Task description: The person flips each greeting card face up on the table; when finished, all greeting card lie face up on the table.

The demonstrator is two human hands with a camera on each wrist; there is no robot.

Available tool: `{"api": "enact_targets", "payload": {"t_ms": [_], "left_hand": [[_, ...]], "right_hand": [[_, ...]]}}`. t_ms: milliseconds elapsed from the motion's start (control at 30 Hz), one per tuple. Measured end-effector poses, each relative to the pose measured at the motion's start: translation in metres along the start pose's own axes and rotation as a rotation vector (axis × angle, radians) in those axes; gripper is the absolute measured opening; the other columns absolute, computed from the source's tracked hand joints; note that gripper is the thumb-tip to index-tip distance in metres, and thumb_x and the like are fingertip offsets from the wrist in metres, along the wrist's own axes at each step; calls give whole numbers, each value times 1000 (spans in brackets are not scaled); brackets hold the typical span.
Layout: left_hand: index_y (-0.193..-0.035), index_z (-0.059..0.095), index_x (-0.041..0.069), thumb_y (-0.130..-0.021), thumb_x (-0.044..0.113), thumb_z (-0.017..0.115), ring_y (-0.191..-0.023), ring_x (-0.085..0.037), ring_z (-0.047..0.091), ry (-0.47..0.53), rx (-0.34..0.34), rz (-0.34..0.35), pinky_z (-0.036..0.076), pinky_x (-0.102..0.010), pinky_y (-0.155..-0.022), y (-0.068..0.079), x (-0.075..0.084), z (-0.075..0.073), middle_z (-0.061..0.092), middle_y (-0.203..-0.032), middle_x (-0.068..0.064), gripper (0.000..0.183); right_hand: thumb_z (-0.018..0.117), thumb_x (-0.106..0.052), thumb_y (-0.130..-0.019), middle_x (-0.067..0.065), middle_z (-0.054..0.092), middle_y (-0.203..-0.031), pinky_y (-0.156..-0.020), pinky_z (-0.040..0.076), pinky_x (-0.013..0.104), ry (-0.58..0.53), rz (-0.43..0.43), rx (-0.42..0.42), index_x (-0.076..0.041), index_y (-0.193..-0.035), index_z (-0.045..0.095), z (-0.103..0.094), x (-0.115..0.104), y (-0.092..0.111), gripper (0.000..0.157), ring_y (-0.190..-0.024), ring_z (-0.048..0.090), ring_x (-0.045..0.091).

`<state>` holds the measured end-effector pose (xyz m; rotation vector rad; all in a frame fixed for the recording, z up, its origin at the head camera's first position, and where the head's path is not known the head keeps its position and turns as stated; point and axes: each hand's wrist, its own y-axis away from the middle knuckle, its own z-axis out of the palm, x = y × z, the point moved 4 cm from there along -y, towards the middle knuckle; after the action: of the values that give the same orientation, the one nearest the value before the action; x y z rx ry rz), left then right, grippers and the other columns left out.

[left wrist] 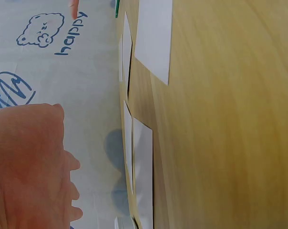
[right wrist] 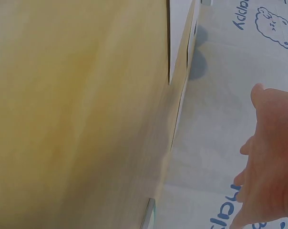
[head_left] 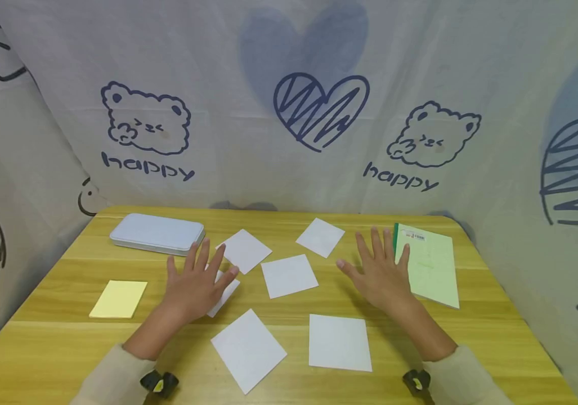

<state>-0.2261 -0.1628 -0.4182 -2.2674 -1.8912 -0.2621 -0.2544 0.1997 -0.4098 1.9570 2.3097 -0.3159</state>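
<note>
Evidently, in the head view, the left hand [head_left: 195, 289] is hovering over a wood-grain table [head_left: 61, 349], its fingers spreading wide and hiding much of one white paper square [head_left: 224, 297]. Five other squares [head_left: 290, 277] are lying flat, mostly between the two hands, with a pair resting nearer the person. The right hand [head_left: 382, 278] is also spreading its fingers wide, its little finger overlapping the edge of a pale green notebook [head_left: 429, 267]. Beyond the left fingertips a pale, rounded case [head_left: 157, 230] is sitting, partly masked by them; a yellow sticky-note pad [head_left: 119, 299] is lying to the left. A printed cloth [head_left: 233, 163] with bears and hearts is hanging behind.

In the left wrist view, that hand is showing raised beside several squares lying along the tabletop; I cannot tell its finger spread here.

In the right wrist view, the right hand is appearing against the cloth, fingers parting, while a shadow [right wrist: 129, 152] is darkening the wood and squares are lying further off.
</note>
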Motion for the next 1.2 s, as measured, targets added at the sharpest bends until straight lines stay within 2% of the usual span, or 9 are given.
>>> {"api": "enact_targets", "payload": {"t_ms": [333,467,533,667,767,833,967,1067,1200], "left_hand": [[-162,23,16,-103,67,24,-154,-45,5,-9,12,20,2,-78,-111,-4,9,1,8,-168,-21,78],[-159,31,14,-103,63,36,-153,-44,16,4,55,63,12,-76,-112,-12,21,0,17,-166,-22,74],[-156,38,12,-102,60,44,-150,-44,24,27,71,100,21,-73,-112,-20,30,-2,23,-164,-23,72],[-148,50,12,-99,52,56,-142,-43,40,126,63,158,35,-65,-108,-45,47,-3,40,-157,-19,63],[-146,53,15,-100,47,58,-140,-38,45,257,-5,162,39,-60,-109,-69,58,-1,49,-152,-12,57],[-146,52,15,-100,43,60,-138,-36,48,351,-65,159,41,-58,-108,-86,66,2,52,-150,-11,55],[-148,50,12,-101,34,62,-132,-35,53,497,-159,155,46,-53,-104,-121,79,13,55,-146,-13,53],[-145,52,7,-99,25,64,-125,-34,57,555,-190,166,51,-46,-98,-145,84,23,59,-139,-16,50],[-137,58,4,-97,20,67,-111,-29,62,598,-232,152,55,-36,-85,-168,84,37,64,-128,-17,44]], "right_hand": [[26,-77,-96,22,-2,-168,-114,-19,68,-5,-10,4,-14,-163,16,-1,-3,-2,92,-154,-14,40],[34,-70,-99,25,23,-164,-115,-10,71,-67,-24,68,-9,-158,32,-6,1,-6,85,-154,5,45],[41,-64,-101,24,38,-157,-117,2,70,-142,-34,102,-6,-152,41,-8,4,-10,77,-150,21,45],[52,-52,-102,20,50,-148,-114,29,63,-347,-28,57,-6,-147,47,-8,11,-23,65,-140,41,43],[55,-46,-102,19,51,-147,-108,41,58,-482,-9,-19,-7,-149,46,-3,17,-36,61,-136,46,41],[58,-41,-102,19,52,-145,-105,46,55,-551,7,-65,-7,-148,46,1,22,-46,59,-134,49,39],[62,-32,-101,20,56,-141,-100,49,51,-603,19,-118,-4,-147,47,12,31,-67,55,-129,53,38],[63,-29,-101,21,57,-138,-100,50,50,-614,6,-149,-2,-147,47,19,35,-84,56,-126,55,39],[65,-25,-99,22,58,-137,-104,47,51,-629,-23,-198,0,-146,47,28,38,-103,56,-127,54,39]]}}
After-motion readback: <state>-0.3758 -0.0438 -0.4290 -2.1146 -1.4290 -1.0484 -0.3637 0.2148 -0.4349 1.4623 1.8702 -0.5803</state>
